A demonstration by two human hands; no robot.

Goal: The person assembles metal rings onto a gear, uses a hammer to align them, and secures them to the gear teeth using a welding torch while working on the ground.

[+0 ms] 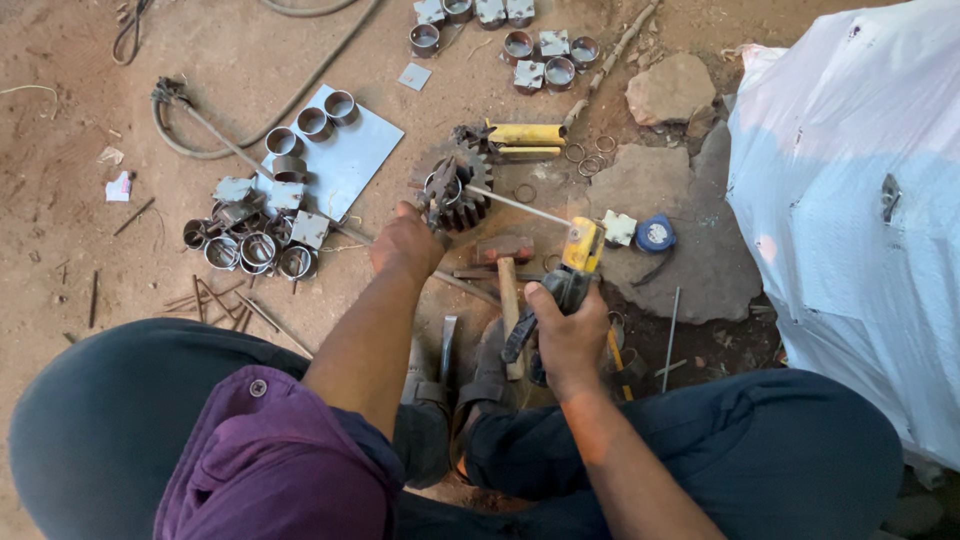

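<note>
Two bare hands at work over a dark toothed steel gear wheel (pixel 458 190) on the dirt floor.

The left hand (pixel 407 240) is curled shut on the gear's near edge; the right hand (pixel 570 335) is closed around a yellow-and-black electrode holder (pixel 578 262), whose thin grey welding rod (pixel 520 205) reaches to the gear (tip contact unclear); a wooden-handled hammer (pixel 508 290) lies between the hands; short steel pipe rings (pixel 250 250) cluster left of the left hand; a blue tape measure (pixel 655 234) sits beyond the right.
</note>
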